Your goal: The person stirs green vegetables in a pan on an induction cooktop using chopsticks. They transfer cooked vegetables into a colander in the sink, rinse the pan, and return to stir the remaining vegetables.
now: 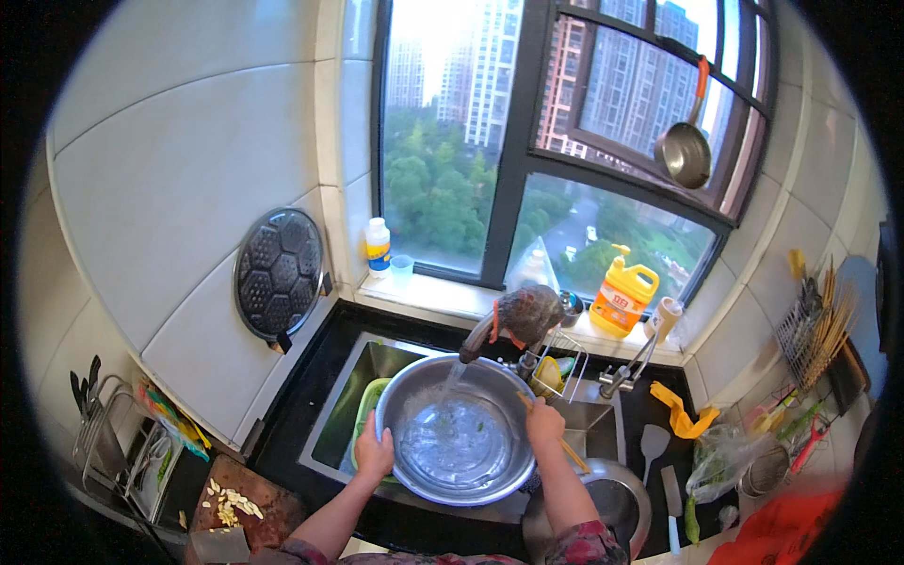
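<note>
A large metal basin (455,431) sits over the sink, and water runs into it from a cloth-wrapped faucet (474,342). Small green bits float in the water. My left hand (374,450) grips the basin's left rim. At the right rim, my right hand (544,426) holds the basin together with a pair of chopsticks (575,455), whose ends stick out above and below the hand. Partly hidden behind the basin is a green plastic basket (366,406) in the left sink bowl.
At lower left, a cutting board (282,503) holds sliced pale pieces and a cleaver (220,545). A round metal lid or pan (632,494) lies by my right forearm. Further right are a spatula (655,443) and a knife (671,487). A dish soap jug (623,296) stands on the sill.
</note>
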### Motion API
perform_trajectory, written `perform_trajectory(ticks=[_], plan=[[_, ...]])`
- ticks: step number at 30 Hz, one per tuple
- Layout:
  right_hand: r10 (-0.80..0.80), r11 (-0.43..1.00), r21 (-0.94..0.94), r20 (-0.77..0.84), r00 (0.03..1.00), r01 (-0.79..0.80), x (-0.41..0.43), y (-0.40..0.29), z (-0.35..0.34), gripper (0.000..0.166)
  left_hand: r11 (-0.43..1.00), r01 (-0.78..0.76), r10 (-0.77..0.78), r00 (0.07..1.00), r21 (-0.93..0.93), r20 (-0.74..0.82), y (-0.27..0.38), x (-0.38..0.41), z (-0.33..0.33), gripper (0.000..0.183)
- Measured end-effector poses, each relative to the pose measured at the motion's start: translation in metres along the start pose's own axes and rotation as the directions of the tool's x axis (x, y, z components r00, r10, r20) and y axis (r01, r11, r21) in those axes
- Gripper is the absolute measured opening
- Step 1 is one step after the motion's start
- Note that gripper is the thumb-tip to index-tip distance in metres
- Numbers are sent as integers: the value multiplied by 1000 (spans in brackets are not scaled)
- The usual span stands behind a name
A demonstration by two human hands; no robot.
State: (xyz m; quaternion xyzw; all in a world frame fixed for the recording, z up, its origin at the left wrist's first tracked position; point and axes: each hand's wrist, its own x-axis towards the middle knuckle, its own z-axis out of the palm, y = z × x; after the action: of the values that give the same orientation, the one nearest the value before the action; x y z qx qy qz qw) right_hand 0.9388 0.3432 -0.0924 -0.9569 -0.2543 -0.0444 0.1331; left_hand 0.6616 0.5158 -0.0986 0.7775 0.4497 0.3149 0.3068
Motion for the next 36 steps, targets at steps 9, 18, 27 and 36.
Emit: perform_trajectory(ticks=[9,18,27,36], plan=[[-5,1000,-23,14,1000,5,-3,-5,-11,26,998,57,-56,998,-16,39,7,-5,-5,53],[-32,998,-46,1,999,32,-2,-4,-10,25,1000,18,-18,1000,-20,0,2,-3,-1,52],[-37,998,-58,-26,999,35,-3,-3,-9,25,998,49,-48,999,-31,17,9,-4,-4,51],[-52,998,-42,-15,999,51,-5,-5,-10,23,998,66,-65,997,-17,31,2,-1,-1,51]])
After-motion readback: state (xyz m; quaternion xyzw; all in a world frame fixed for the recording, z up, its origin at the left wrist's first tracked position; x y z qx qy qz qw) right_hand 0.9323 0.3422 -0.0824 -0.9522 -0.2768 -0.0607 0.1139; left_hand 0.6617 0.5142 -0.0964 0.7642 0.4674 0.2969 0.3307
